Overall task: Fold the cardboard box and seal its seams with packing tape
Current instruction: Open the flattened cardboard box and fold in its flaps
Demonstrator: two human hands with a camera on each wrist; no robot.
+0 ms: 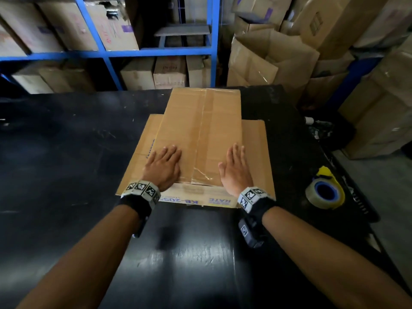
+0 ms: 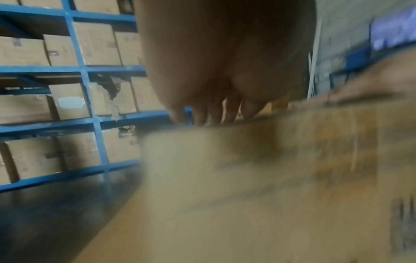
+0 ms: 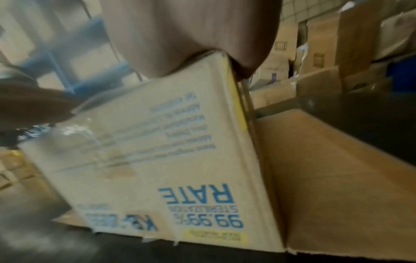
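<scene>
A brown cardboard box [image 1: 200, 134] stands on the black table [image 1: 66, 152], its top flaps folded down and a strip of clear tape running along the centre seam. Lower flaps splay out flat on both sides. The near face [image 3: 180, 160] carries blue print. My left hand [image 1: 166, 165] lies flat, fingers straight, on the left top flap; its fingers [image 2: 200, 115] rest on the cardboard. My right hand [image 1: 235, 169] lies flat on the right top flap near the box's right edge. A tape dispenser [image 1: 324, 191], yellow with a blue core and clear tape, sits on the table to the right.
Blue shelving [image 1: 156, 52] stacked with cartons stands behind the table. Open and piled cartons [image 1: 278, 59] crowd the back right. The table's right edge [image 1: 347, 175] runs close to the dispenser. A dark bag [image 1: 323, 130] lies beyond it.
</scene>
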